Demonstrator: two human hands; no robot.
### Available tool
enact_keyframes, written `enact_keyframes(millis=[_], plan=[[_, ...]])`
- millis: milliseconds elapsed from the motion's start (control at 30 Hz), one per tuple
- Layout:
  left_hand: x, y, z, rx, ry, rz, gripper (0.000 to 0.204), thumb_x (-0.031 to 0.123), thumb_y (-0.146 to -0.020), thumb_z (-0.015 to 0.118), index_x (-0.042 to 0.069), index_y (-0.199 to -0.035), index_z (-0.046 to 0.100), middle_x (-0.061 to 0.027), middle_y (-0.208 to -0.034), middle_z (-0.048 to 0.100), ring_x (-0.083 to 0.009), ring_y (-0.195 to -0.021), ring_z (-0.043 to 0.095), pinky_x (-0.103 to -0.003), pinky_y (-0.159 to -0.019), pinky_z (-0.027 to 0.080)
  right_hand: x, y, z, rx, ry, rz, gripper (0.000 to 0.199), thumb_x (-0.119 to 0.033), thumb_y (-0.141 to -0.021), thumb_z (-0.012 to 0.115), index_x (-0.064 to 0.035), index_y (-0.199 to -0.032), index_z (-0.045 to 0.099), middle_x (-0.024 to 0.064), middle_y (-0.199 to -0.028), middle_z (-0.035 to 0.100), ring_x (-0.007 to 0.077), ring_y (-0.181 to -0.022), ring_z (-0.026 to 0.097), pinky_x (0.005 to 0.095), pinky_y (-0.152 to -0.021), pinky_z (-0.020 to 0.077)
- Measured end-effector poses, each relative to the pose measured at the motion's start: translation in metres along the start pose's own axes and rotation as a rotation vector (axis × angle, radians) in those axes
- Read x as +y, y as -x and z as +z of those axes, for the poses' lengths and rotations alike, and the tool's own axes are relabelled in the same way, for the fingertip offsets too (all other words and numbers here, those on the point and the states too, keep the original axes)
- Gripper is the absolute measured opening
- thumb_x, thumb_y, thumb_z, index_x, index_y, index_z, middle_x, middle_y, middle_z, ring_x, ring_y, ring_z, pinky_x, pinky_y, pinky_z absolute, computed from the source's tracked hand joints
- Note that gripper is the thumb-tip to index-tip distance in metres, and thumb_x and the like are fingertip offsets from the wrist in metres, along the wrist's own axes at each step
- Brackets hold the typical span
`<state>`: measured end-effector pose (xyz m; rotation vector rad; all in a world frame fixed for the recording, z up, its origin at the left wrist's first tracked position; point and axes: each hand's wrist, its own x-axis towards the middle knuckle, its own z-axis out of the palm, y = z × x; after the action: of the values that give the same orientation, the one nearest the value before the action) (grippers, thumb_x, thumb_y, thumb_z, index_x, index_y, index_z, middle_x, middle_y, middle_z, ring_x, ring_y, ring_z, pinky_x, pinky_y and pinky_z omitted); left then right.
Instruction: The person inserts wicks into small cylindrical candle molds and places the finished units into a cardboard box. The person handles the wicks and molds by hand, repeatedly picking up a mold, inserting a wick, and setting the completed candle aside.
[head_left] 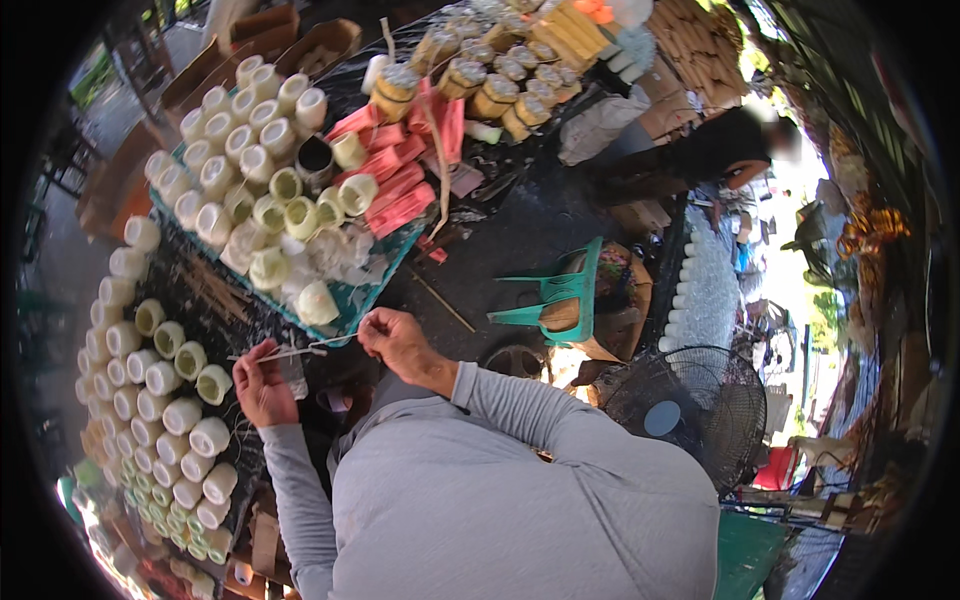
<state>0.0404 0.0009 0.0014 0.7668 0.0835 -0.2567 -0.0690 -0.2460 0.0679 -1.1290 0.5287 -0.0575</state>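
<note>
My left hand point(265, 388) and my right hand point(402, 345) are raised in front of my body, a short distance apart. A thin white cord point(318, 346) runs between them, looking like a wick. The right fingers pinch one end of it, and the left thumb and fingers close on it near the other end. Just beyond the hands lies a teal tray point(385, 275) crowded with pale, hollow, wax-like cups point(300, 218). Nearest the cord is a whitish cup point(317, 303) at the tray's near corner.
Rows of similar pale cups point(165, 415) fill the left side. Red-pink wrapped blocks point(400, 185) and yellow-wrapped bundles point(495, 95) lie at the back. On the right are a green plastic chair point(590, 290), a black fan point(690, 415) and another person in dark clothes point(690, 150).
</note>
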Motion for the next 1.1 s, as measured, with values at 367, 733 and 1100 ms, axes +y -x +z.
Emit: enact_keyframes(millis=[367, 733, 1100], plan=[[0.016, -0.039, 0.078, -0.091, -0.173, -0.080, 0.018, 0.025, -0.115, 0.057, 0.008, -0.108, 0.058, -0.0054, -0.101, 0.065, -0.0050, -0.057, 0.039, -0.021, -0.050, 0.034, -0.092, -0.022, -0.044, -0.081, 0.596, -0.362, 0.011, -0.007, -0.097, 0.073, 0.0029, -0.095, 0.069, 0.0130, -0.084, 0.074, 0.0195, -0.075, 0.070, 0.0356, -0.071, 0.0553], [-0.095, 0.003, 0.154, -0.210, -0.649, -0.484, 0.016, 0.010, -0.104, 0.072, 0.004, -0.118, 0.067, -0.0042, -0.088, 0.073, -0.0020, -0.059, 0.050, -0.019, -0.049, 0.032, -0.098, -0.042, -0.091, -0.026, 0.461, -0.181, 0.013, -0.010, -0.096, 0.071, 0.0026, -0.097, 0.072, 0.0124, -0.082, 0.075, 0.0188, -0.073, 0.074, 0.0359, -0.067, 0.0573], [-0.116, 0.025, 0.128, -0.270, -1.365, -0.234, 0.017, 0.018, -0.099, 0.071, 0.003, -0.103, 0.078, -0.0211, -0.083, 0.074, -0.0376, -0.077, 0.074, -0.045, -0.070, 0.056, -0.003, -0.067, -0.138, 0.085, 0.128, 0.288, 0.016, -0.020, -0.105, 0.075, -0.0056, -0.099, 0.069, -0.0001, -0.086, 0.069, 0.0074, -0.071, 0.061, 0.0244, -0.063, 0.0506]])
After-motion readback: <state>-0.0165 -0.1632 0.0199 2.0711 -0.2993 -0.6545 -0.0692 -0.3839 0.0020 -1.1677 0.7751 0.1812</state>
